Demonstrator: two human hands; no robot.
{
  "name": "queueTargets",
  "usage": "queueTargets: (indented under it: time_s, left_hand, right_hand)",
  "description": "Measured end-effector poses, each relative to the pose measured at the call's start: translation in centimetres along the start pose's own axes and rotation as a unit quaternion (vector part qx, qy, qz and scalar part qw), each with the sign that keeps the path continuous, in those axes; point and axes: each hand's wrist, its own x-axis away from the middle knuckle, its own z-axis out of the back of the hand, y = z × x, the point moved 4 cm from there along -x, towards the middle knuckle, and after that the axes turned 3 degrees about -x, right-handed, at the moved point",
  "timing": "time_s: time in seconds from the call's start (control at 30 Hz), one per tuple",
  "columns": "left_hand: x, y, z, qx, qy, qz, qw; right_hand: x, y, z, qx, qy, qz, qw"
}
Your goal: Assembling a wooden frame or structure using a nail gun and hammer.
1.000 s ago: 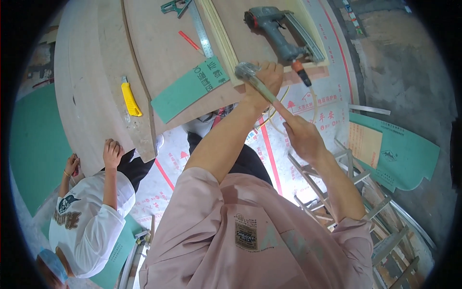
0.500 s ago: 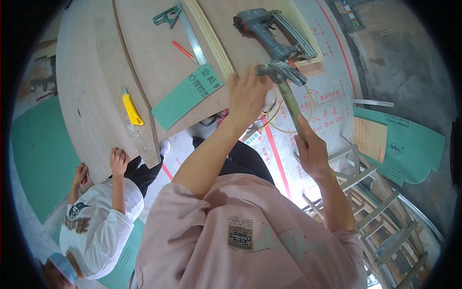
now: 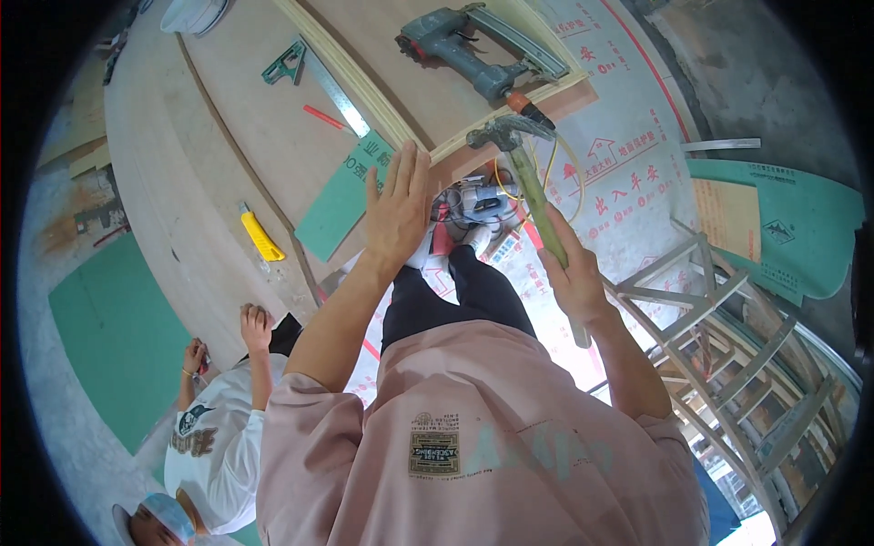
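Observation:
My right hand (image 3: 572, 278) is wrapped round the wooden handle of a claw hammer (image 3: 535, 196), its metal head up and away from me. My left hand (image 3: 398, 214) has its fingers stretched out and holds nothing. Its fingertips lie at the near corner of a pale wooden frame (image 3: 364, 80), beside a green board strip (image 3: 341, 205); whether they press on the frame I cannot tell. A grey nail gun (image 3: 455, 50) with an orange hose fitting rests inside the frame, just beyond the hammer head.
On the wooden panel (image 3: 214, 173) lie a yellow utility knife (image 3: 261, 237), a combination square (image 3: 335, 91) and a red pencil (image 3: 326, 117). A co-worker (image 3: 214, 446) in white works at left. A wooden ladder-like stand (image 3: 710, 318) is at right; hoses and tools (image 3: 482, 202) lie on the floor.
My left hand has moved away from the hammer head, leftward to the frame's corner, its fingers straightening. The hammer stays in my right hand. The view has shifted, showing a white bucket at the top.

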Motion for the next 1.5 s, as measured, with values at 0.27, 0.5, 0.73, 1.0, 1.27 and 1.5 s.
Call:
queueTargets:
  time_s: [0.27, 0.5, 0.73, 1.0, 1.27, 1.5]
  left_hand:
    - [0.6, -0.7, -0.5, 0.019, -0.002, -0.001, 1.000]
    - [0.4, -1.1, -0.4, 0.019, 0.012, 0.004, 1.000]
    - [0.4, -1.1, 0.5, 0.039, 0.017, 0.013, 0.999]
    - [1.2, 0.0, 6.8, 0.820, -0.035, 0.186, 0.540]
    - [-2.0, -17.2, 5.4, 0.511, 0.083, 0.430, 0.740]
    - [-4.4, -27.8, -0.7, 0.264, 0.028, 0.452, 0.851]
  right_hand:
    - [-1.1, -0.3, -1.8, 0.081, 0.003, 0.105, 0.991]
    - [-2.1, -0.2, -3.0, 0.178, -0.032, 0.076, 0.981]
    - [-2.4, -1.0, -3.3, 0.142, -0.016, 0.100, 0.985]
    - [-5.4, -9.7, -8.4, -0.128, -0.015, 0.161, 0.979]
    - [-24.5, -9.1, -2.1, 0.363, 0.093, 0.194, 0.906]
    - [-30.6, -6.8, -3.5, 0.439, 0.052, 0.001, 0.897]
